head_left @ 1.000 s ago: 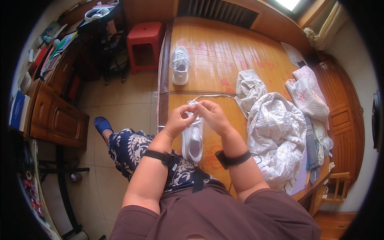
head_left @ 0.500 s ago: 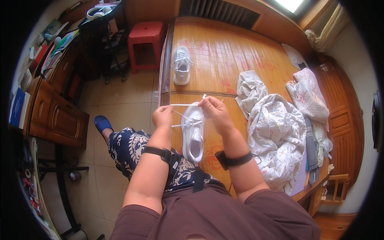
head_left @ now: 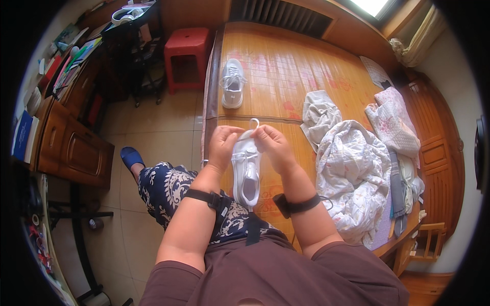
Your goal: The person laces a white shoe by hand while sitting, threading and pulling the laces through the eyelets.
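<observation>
Head view: your left hand [head_left: 225, 146] and right hand [head_left: 275, 147] pinch a lace [head_left: 254, 120], near shoe [head_left: 247, 168] apparently part-laced, far shoe [head_left: 233, 85] laced.

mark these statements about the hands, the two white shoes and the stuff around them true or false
1. The right hand holds a white lace. True.
2. The left hand is touching the far shoe. False: it is beside the toe of the near shoe.
3. Both shoes point their toes away from the person. True.
4. The far shoe stands on the tiled floor. False: it stands on the tan mat.
5. The red stool is left of the far shoe. True.
</observation>
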